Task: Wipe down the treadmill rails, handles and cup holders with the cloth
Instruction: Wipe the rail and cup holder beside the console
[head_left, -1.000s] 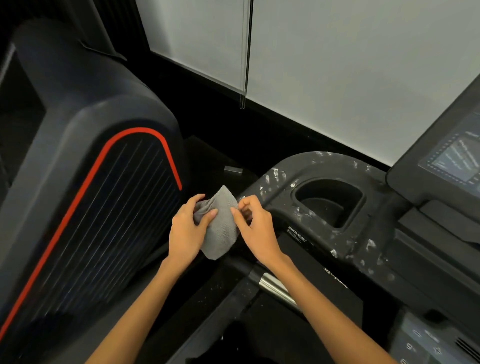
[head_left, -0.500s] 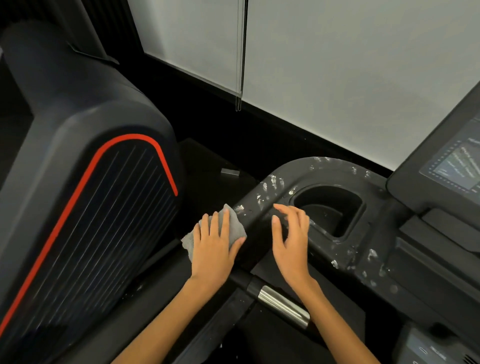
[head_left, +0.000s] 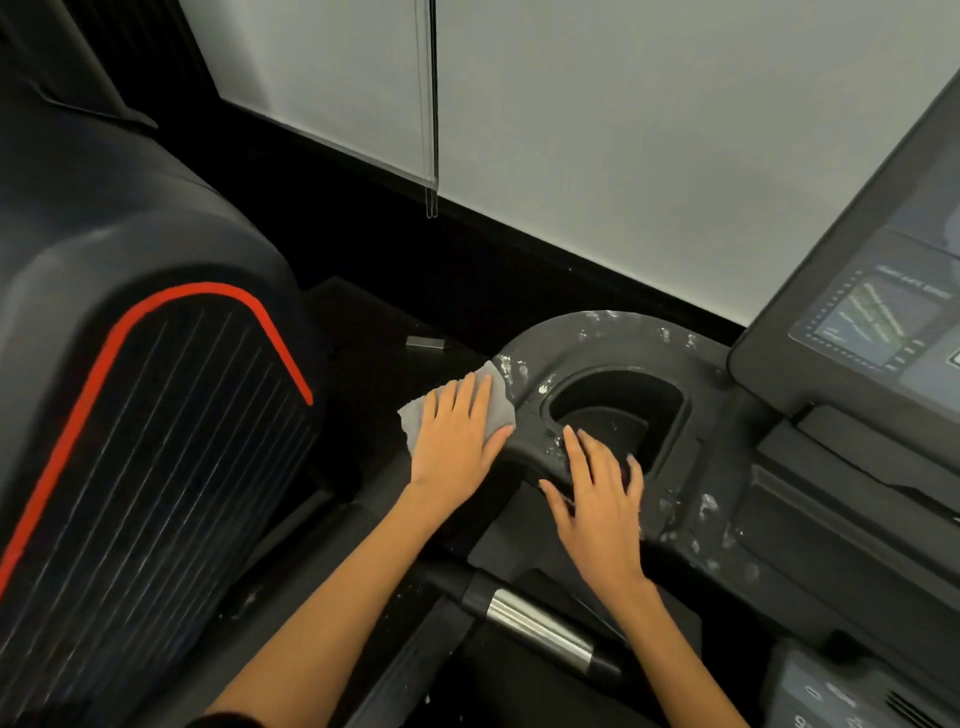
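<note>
Looking over the treadmill's console surround (head_left: 691, 525), you see a broad dark moulding speckled with pale smears, curving from its outer left corner round toward the display (head_left: 878, 322) on the right, and that curve is what your wipe has to follow. The cup holder (head_left: 618, 410) is sunk into it, its D-shaped mouth open upward and its straight side toward you. Below, the handle (head_left: 535, 623) with its bright metal sleeve runs diagonally toward the lower right, untouched by either hand. Your left hand (head_left: 457, 436) lies flat on the cloth (head_left: 496, 400), fingers extended and close together, pressing it onto the outer left corner of the surround; the cloth pokes out past your fingertips and beyond the little-finger side. Your right hand (head_left: 602, 499) rests bare on the near rim of the cup holder, fingers spread, holding nothing. The dirty rim and the cup holder lie to the right of the cloth and slightly beyond it, so the left hand is the one to carry it there, sweeping along the curve; I judge the right hand sits in that path and should lift clear first. Most smears remain, so the job looks barely begun.
</note>
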